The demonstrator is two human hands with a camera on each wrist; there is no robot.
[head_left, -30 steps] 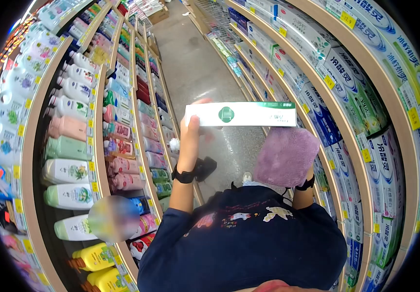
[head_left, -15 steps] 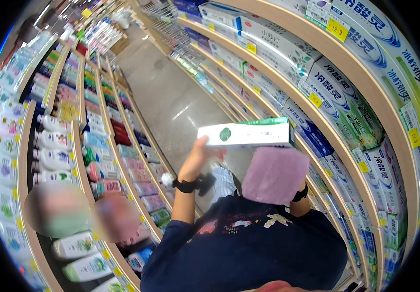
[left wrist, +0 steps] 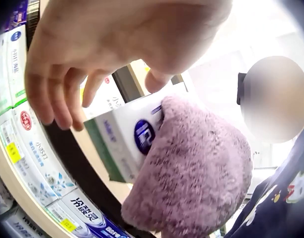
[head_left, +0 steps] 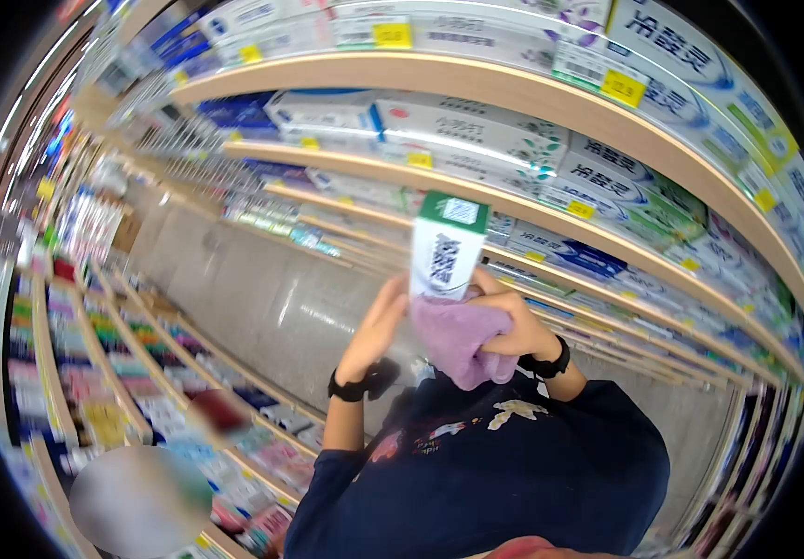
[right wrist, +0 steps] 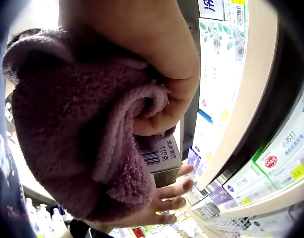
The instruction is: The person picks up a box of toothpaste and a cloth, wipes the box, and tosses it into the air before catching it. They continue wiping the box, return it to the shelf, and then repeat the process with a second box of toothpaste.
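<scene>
Gripping 1 purple cloth (head_left: 458, 337) against the white-and-green box (head_left: 447, 253), the right hand (head_left: 509, 324) is near the shelf edges (head_left: 421, 74); the left hand (head_left: 377, 326), fingers loose, hovers beside the box, open aisle floor (head_left: 234, 270) beyond.

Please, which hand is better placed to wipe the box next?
Probably the right hand: it grips the cloth, which lies against the box. The left hand seems less suited: it is beside the box, fingers loose, holding no cloth.
</scene>
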